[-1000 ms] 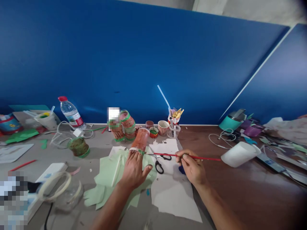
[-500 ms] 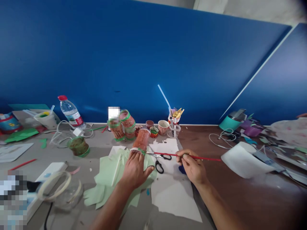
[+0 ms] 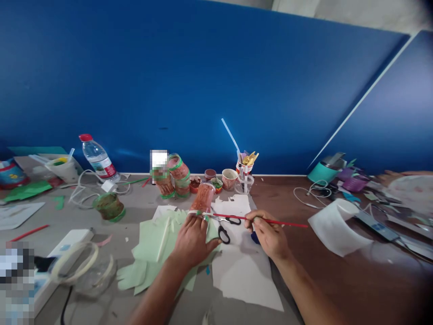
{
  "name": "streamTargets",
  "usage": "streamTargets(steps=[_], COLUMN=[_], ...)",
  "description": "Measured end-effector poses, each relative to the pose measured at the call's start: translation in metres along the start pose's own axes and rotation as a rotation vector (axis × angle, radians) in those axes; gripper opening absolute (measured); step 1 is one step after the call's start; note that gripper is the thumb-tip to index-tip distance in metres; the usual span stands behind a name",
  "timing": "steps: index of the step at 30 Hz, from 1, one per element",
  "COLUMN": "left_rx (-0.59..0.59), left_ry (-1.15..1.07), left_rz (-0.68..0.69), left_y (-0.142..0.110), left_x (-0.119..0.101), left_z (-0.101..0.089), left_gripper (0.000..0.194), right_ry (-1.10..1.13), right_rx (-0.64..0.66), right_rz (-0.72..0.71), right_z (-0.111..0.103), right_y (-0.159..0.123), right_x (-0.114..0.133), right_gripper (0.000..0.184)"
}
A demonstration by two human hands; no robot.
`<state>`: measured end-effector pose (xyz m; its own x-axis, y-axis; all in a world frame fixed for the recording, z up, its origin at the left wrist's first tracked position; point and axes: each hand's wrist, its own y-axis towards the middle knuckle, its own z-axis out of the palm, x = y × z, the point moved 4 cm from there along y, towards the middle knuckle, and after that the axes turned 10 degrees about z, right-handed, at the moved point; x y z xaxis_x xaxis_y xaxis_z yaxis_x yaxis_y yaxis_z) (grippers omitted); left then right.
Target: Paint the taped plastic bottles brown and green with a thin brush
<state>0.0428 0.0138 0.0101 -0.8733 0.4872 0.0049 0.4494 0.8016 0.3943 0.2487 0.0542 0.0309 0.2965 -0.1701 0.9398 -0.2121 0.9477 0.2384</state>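
Observation:
My left hand (image 3: 192, 241) has its fingers inside the open end of a brown-red painted plastic cup (image 3: 203, 197), holding it up and tilted away from me. Green paint marks part of the cup's pale rim. In my right hand (image 3: 269, 234) is a thin red paintbrush (image 3: 287, 223), pinched between thumb and fingers, its tip at that rim. Scissors with black handles (image 3: 223, 234) lie just below the brush, on white paper (image 3: 246, 280). Pale green paper sheets (image 3: 152, 239) lie under my left hand. Small paint cups (image 3: 217, 184) stand behind the painted cup.
Two brown-and-green painted cups (image 3: 181, 176) stand at the back, and a brown-green one (image 3: 110, 207) at left. A water bottle (image 3: 98, 158), power strip (image 3: 64, 253) and tape rolls (image 3: 81, 266) are left. Curled white paper (image 3: 338, 225) lies right, near another person's hand (image 3: 392, 173).
The brush tip has shifted left along the cup's rim. The cup leans slightly more to the right. At far right, the other person's hand and the pale sheet have moved.

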Motion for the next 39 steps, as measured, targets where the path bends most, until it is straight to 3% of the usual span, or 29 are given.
streamTargets(steps=[7, 13, 23, 31, 39], left_rx=[0.031, 0.037, -0.003, 0.058, 0.097], left_ry=[-0.016, -0.027, -0.027, -0.056, -0.03], left_rz=[-0.024, -0.007, -0.049, 0.007, 0.01], left_y=[0.0, 0.002, -0.001, 0.003, 0.001], left_x=[0.001, -0.005, 0.005, -0.009, -0.007], left_z=[-0.001, 0.0, -0.002, -0.001, 0.0], left_gripper=[0.048, 0.04, 0.047, 0.042, 0.045], right_ry=[0.045, -0.016, 0.04, 0.022, -0.006], right_rx=[-0.123, -0.025, -0.124, -0.028, -0.143], right_rz=[-0.056, -0.005, -0.027, -0.009, -0.048], right_z=[-0.011, 0.002, -0.011, 0.009, -0.011], right_y=[0.004, 0.001, 0.004, 0.002, 0.005], right_x=[0.011, 0.002, 0.009, 0.007, 0.015], right_gripper=[0.011, 0.014, 0.012, 0.015, 0.01])
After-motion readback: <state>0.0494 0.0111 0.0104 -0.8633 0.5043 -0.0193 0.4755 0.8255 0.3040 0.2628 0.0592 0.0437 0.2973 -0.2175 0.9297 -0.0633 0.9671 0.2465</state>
